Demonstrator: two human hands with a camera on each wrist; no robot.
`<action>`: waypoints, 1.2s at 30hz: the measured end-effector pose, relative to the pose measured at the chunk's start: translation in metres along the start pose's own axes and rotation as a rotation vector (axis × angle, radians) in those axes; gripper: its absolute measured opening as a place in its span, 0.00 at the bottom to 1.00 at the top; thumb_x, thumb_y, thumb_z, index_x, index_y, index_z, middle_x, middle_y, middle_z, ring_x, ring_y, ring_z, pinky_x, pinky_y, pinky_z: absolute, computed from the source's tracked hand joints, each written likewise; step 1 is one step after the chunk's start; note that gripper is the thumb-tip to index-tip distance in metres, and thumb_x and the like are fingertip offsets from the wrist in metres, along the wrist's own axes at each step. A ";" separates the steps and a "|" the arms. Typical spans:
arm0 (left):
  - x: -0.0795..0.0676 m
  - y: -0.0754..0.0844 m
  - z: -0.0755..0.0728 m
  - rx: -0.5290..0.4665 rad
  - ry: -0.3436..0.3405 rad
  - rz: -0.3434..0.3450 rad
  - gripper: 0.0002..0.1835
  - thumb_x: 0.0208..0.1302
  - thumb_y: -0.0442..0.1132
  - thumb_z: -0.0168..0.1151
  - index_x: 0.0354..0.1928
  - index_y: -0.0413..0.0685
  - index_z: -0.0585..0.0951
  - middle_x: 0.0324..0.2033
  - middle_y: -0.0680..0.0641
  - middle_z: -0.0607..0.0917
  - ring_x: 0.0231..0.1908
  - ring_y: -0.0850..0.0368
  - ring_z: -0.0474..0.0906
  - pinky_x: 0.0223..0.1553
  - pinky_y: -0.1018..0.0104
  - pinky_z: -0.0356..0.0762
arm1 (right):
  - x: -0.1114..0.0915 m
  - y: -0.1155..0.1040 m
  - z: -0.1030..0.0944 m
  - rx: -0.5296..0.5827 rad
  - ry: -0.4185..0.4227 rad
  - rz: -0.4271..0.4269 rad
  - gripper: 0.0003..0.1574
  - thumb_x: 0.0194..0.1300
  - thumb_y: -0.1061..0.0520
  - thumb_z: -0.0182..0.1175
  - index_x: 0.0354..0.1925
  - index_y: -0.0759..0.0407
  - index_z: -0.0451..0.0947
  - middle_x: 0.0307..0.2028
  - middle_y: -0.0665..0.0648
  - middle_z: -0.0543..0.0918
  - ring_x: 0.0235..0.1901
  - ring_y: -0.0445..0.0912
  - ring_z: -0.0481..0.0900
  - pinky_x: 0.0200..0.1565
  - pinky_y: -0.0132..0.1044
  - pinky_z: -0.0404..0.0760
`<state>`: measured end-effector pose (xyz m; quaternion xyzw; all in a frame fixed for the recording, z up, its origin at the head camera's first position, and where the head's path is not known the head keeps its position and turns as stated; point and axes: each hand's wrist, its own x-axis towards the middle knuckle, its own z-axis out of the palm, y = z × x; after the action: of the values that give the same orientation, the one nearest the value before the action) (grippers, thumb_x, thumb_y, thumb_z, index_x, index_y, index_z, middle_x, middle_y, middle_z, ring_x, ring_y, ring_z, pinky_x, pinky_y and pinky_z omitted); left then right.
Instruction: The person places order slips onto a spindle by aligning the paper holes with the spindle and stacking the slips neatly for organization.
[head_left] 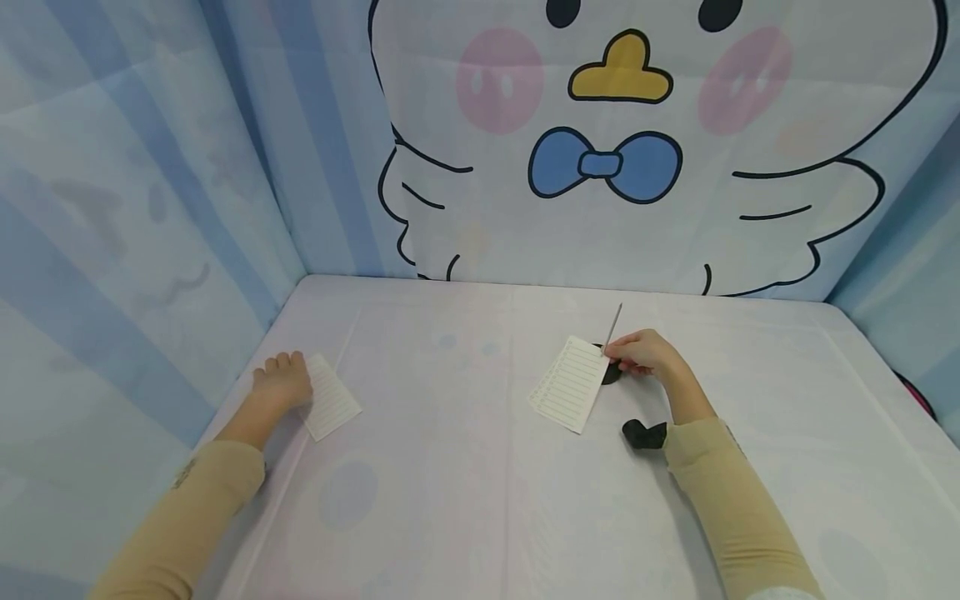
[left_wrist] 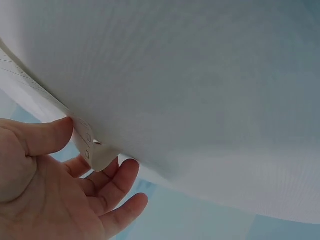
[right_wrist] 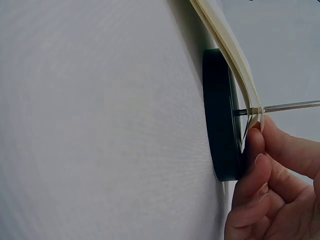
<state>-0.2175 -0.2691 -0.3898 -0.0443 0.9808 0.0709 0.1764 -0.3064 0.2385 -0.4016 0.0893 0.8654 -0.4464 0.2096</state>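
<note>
On the right of the head view stands a receipt spike, its thin metal rod (head_left: 613,323) upright from a round black base (right_wrist: 217,115). Lined paper slips (head_left: 572,382) are threaded on the rod, which passes through them near one edge in the right wrist view. My right hand (head_left: 643,353) pinches the edge of these slips beside the rod, low over the base. At the table's left side, my left hand (head_left: 282,383) holds a separate lined slip (head_left: 332,400) by its edge. In the left wrist view, that slip's end (left_wrist: 89,145) bends between thumb and fingers.
A small black object (head_left: 643,435) lies against the right sleeve, partly hidden by it; its kind is unclear. A white cloth covers the table (head_left: 420,467). Curtains with a cartoon print (head_left: 600,242) hang at the back edge and both sides.
</note>
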 end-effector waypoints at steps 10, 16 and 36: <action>-0.005 0.005 -0.001 -0.001 0.064 0.033 0.26 0.61 0.29 0.43 0.56 0.18 0.50 0.51 0.18 0.59 0.54 0.23 0.54 0.56 0.35 0.52 | 0.001 0.003 0.000 -0.002 0.000 0.000 0.21 0.62 0.53 0.59 0.48 0.66 0.74 0.21 0.48 0.75 0.21 0.39 0.70 0.25 0.30 0.69; 0.000 0.003 0.000 -0.043 0.145 0.075 0.30 0.62 0.28 0.42 0.60 0.20 0.44 0.51 0.18 0.61 0.49 0.22 0.62 0.51 0.35 0.60 | 0.000 0.001 -0.001 -0.006 -0.002 -0.004 0.21 0.62 0.53 0.58 0.48 0.67 0.74 0.20 0.48 0.75 0.20 0.39 0.69 0.24 0.30 0.68; 0.014 0.028 -0.012 -0.789 0.421 0.192 0.20 0.61 0.32 0.58 0.52 0.28 0.67 0.41 0.32 0.74 0.25 0.62 0.72 0.28 0.65 0.78 | 0.002 0.001 0.001 -0.023 0.006 -0.006 0.21 0.63 0.52 0.58 0.48 0.67 0.74 0.20 0.48 0.75 0.20 0.39 0.68 0.24 0.30 0.68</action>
<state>-0.2376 -0.2439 -0.3795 -0.0304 0.8930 0.4443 -0.0643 -0.3076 0.2384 -0.4033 0.0855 0.8715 -0.4366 0.2063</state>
